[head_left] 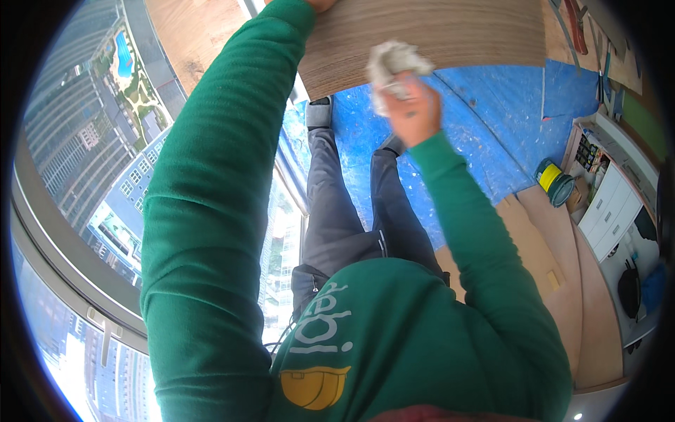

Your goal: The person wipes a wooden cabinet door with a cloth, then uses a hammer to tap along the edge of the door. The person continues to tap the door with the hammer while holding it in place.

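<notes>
A crumpled off-white rag (391, 59) is bunched in my right hand (415, 109), whose fingers are closed around it, slightly smeared by motion. The rag overlaps the near edge of a wood-grain panel (450, 35); whether it touches the panel I cannot tell. My left arm reaches far forward along the window side. Only a sliver of my left hand (320, 5) shows at the top edge, by the panel, and its fingers are out of the picture.
Blue sheeting (478, 133) covers the floor around my feet. A large window (77, 281) lies on the left. To the right are a dark tub with a yellow band (554, 181), a white drawer unit (610, 211) and brown boards (541, 260). Tools (578, 32) lie at the far right.
</notes>
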`<state>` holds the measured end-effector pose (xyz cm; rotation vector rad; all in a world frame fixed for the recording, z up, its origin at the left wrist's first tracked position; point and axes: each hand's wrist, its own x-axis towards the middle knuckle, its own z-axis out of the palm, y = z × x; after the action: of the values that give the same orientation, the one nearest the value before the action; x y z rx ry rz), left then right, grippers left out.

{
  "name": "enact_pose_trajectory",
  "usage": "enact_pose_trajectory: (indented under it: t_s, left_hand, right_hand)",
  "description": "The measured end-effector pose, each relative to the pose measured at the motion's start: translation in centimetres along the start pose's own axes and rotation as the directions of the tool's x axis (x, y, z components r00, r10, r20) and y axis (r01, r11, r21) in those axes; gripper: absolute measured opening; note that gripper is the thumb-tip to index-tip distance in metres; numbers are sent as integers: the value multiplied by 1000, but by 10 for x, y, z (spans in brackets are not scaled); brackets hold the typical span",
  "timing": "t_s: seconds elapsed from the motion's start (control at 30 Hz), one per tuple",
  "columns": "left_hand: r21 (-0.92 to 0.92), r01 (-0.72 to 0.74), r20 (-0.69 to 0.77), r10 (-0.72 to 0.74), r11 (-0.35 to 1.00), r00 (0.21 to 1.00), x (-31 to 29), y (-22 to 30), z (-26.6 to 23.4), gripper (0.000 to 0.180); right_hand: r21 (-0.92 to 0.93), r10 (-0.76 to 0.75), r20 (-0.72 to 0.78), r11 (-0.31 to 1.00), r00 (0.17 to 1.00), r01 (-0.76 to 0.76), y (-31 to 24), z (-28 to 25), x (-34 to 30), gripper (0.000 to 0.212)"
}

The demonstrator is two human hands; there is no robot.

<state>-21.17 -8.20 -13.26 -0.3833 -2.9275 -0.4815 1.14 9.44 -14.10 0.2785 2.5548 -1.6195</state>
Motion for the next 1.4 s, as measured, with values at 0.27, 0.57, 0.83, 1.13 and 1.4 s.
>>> enact_pose_trajectory:
  t_s: [0.27,0.57,0.83,1.13,1.4]
  left_hand:
    - [2,-5,-16,5,1000,1000,-1,3,2,65]
    - [19,26,21,-26,999,999,-3,0,-3,67]
    - [13,-1,-22,1,1000,1000,-3,-3,-1,65]
    - [29,-5,-15,6,1000,1000,-1,1,2,66]
    - [0,-1,-6,1,1000,1000,-3,-2,-3,67]
  right_hand:
    - [-194,-271,54,941,961,276,-51,66,-15,20]
    - [-214,-217,29,952,976,218,-37,27,-7,18]
    - [-130,-218,88,965,972,228,-59,77,-21,17]
    - [-135,-275,48,951,960,279,-58,78,-17,21]
    - [-146,-28,17,989,999,30,-49,37,-2,16]
